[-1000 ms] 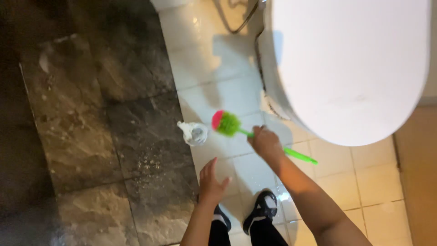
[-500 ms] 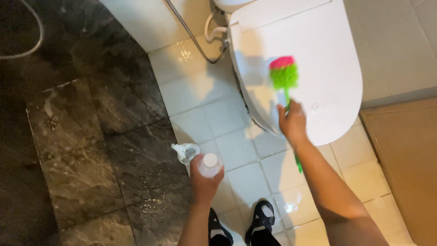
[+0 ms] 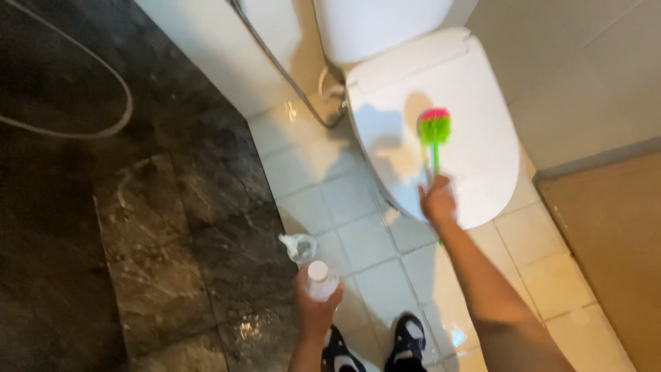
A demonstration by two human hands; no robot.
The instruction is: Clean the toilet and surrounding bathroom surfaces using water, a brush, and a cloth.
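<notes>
My right hand grips the green handle of a toilet brush whose pink and green bristle head sits over the shut white toilet lid. My left hand holds a small clear bottle with a white cap, upright, low in the view over the white tiles. A clear brush holder stands on the floor just beyond the bottle.
The white toilet cistern stands behind the lid, with a hose running down the wall to its left. Dark wet stone tiles cover the left floor. A tan mat lies at right. My black shoes show below.
The view has swung up from the floor to the toilet. My right hand lifted the brush from the floor holder to the lid. My left hand picked up the bottle.
</notes>
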